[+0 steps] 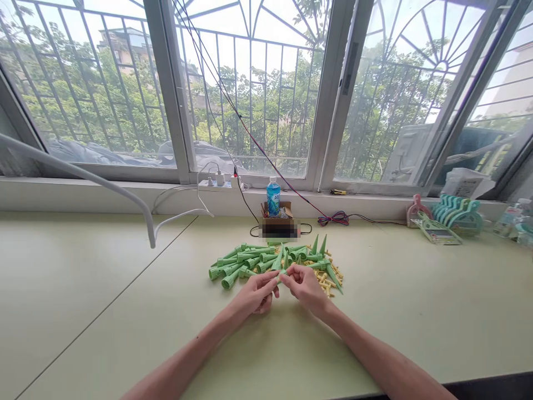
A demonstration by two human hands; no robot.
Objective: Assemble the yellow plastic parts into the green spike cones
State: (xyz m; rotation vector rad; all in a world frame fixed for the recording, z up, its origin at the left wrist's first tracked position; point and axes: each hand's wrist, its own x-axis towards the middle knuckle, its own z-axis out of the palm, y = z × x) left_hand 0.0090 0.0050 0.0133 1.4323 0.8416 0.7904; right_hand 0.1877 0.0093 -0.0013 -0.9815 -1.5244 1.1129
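My left hand (256, 293) and my right hand (306, 286) meet over the near edge of a pile on the table. Between their closed fingertips is a green plastic watering spike (282, 273), partly covered by the fingers. Just beyond the left hand lie several more green spikes (228, 270), with capped ends toward the left. Small yellow plastic pieces (328, 283) are heaped beside and behind the right hand. A few green cones (323, 244) stand point up at the back right of the heap. Whether a yellow piece is also in the fingers is hidden.
Behind the pile stands a small cardboard box (270, 210) with a blue bottle (273, 197). A bundled cable (333, 218) lies to its right. Colored plastic clips (456, 214) sit at the far right. A white tube (125, 191) reaches in from the left over the pale table (104, 255).
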